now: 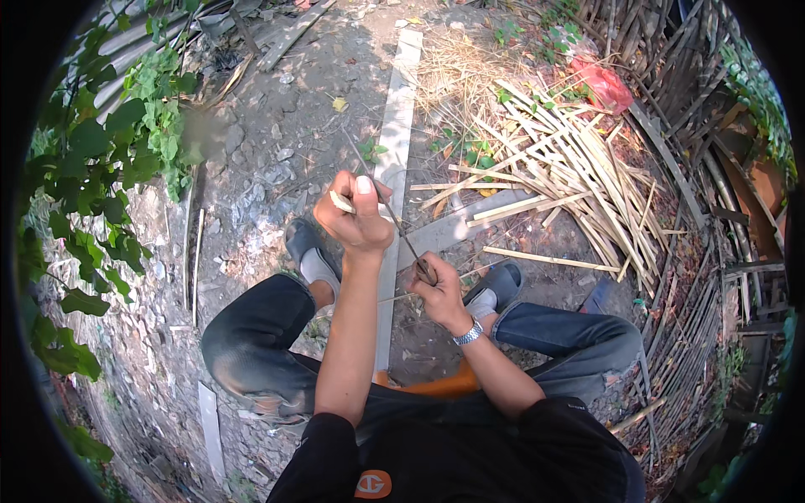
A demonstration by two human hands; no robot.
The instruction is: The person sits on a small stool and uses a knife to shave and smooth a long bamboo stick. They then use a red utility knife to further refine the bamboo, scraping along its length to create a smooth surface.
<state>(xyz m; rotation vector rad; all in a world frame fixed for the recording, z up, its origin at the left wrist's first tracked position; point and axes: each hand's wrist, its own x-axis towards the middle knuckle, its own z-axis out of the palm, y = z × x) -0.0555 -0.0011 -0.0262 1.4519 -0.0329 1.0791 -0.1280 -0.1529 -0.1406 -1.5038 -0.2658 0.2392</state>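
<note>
Apparently mid-trim: we judge the step in hand to be working one strip w/ a thin dark tool, prob. a knife. L hand is curled tight round the strip, pale end poking out, thumb up; R hand is wrapped round the tool's handle, its shaft slanting up-left past the L hand. Contact betw. tool & strip: can't tell. Strip sits in the L fist, out in front of us, above the ground. Next move, in our view, calls for a firm L grip, fingers clear of the edge & a controlled R stroke. Counts: hands 2; tool 1; strip in fist, 1 end seen; pile ahead-R, 1, its sticks too overlapped to count, dozens at a guess; loose stick at the pile's near edge, 1; long plank up the middle, 1; side plank angling off R, 1; red bag beyond the pile, 1; shoes 2; watch on R wrist, 1.
</note>
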